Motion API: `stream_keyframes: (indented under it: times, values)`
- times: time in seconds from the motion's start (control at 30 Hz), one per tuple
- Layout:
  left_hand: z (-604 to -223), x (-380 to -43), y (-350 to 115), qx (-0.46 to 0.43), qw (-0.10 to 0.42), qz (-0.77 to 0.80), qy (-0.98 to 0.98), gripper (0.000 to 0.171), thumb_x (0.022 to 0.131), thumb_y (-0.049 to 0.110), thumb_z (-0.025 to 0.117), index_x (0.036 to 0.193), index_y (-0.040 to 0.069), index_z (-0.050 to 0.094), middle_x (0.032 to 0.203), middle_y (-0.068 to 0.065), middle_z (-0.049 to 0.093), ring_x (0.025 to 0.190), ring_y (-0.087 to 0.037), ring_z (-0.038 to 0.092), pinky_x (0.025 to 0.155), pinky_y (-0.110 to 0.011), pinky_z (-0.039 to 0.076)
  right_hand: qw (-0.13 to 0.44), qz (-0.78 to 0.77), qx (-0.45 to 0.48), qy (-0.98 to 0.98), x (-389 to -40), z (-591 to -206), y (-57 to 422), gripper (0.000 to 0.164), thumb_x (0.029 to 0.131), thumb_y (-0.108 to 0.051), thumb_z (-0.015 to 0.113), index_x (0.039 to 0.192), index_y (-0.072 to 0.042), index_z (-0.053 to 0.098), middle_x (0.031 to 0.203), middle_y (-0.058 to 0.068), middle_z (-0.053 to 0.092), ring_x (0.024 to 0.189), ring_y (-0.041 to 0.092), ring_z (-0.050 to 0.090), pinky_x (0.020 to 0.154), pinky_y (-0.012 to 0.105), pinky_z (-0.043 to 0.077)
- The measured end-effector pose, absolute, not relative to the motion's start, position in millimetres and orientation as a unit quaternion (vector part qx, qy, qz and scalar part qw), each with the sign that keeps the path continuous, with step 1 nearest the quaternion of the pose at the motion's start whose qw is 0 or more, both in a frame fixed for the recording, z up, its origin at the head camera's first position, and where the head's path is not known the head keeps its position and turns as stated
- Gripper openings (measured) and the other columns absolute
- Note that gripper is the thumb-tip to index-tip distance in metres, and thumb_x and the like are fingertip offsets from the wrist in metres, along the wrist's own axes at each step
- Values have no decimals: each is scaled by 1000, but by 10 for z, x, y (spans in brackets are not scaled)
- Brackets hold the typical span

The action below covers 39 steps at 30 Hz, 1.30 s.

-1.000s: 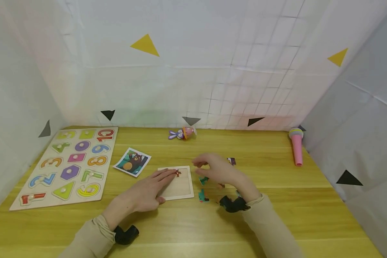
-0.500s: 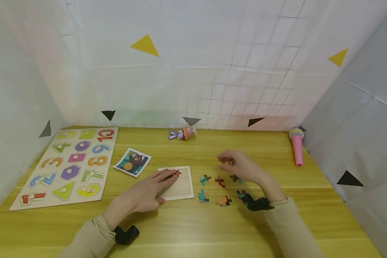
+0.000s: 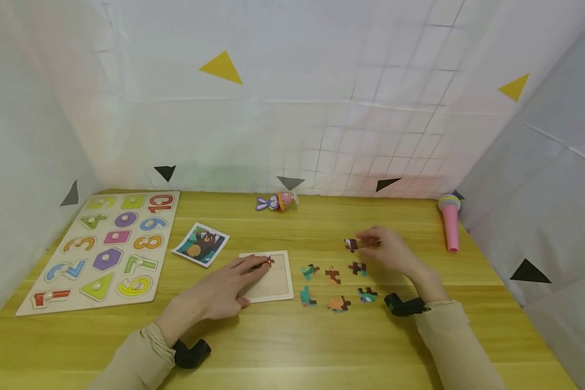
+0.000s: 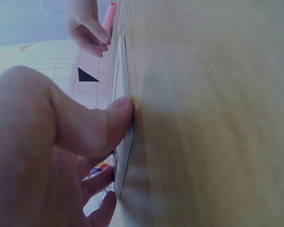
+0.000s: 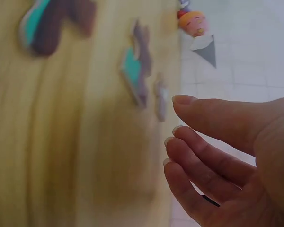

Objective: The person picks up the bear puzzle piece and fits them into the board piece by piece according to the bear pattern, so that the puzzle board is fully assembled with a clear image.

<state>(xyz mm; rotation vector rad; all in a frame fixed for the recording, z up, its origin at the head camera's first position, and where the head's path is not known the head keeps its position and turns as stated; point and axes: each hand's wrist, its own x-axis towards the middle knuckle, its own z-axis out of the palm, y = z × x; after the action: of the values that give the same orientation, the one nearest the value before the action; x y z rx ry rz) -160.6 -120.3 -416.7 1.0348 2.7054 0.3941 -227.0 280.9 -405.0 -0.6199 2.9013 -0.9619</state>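
Observation:
My left hand [image 3: 221, 290] rests on the left side of a small wooden puzzle tray [image 3: 278, 295]. Its extended fingers touch a brown jigsaw piece [image 3: 271, 260] inside, partly hidden beneath them. In the left wrist view, the thumb [image 4: 116, 123] lies against the edge of the tray [image 4: 123, 85]. My right hand [image 3: 395, 254] hovers just right of a dark brown and white jigsaw piece [image 3: 350, 245]. Nothing shows between its thumb and loosely bent fingers [image 5: 189, 146] in the right wrist view. More jigsaw pieces, such as an orange and brown one [image 3: 339, 304], lie right of the tray.
A bear picture card [image 3: 201, 245] lies behind the left hand. Far left is a wooden number-and-shape board [image 3: 168, 238]. A purple rabbit toy [image 3: 275, 202] lies at the back, and a pink toy microphone [image 3: 450, 223] at the right. White sheets enclose the table.
My right hand has moved right from beside the tray, uncovering the loose jigsaw pieces. My left hand stays on the tray, its fingers slightly shifted around the brown piece.

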Motion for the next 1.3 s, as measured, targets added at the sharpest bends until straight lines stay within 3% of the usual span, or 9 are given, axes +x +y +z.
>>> stream_keyframes:
  times: [0.4, 0.63, 1.3]
  values:
    - [-4179, -1614, -1201, 356, 108, 133, 919, 74, 93, 14, 57, 160, 16, 26, 166, -3, 21, 153, -30, 20, 117, -51, 33, 24, -298, -187, 936, -2334, -4182, 2840, 35, 95, -10, 68, 127, 3, 65, 100, 12, 60, 88, 20, 59, 75, 32, 52]
    - [-4194, -1620, -1204, 357, 105, 134, 919, 74, 92, 13, 57, 160, 16, 26, 166, -2, 20, 153, -30, 20, 116, -51, 34, 20, -285, -189, 939, -2334, -4198, 2827, 26, 96, -11, 67, 121, -2, 69, 95, 9, 56, 83, 18, 55, 73, 32, 48]
    - [-4199, -1615, -1212, 352, 107, 137, 920, 75, 93, 13, 56, 160, 18, 25, 167, -1, 20, 153, -29, 19, 117, -51, 33, 29, -297, -182, 937, -2337, -4208, 2825, 22, 96, -11, 67, 115, 1, 67, 101, 13, 58, 87, 20, 56, 76, 32, 50]
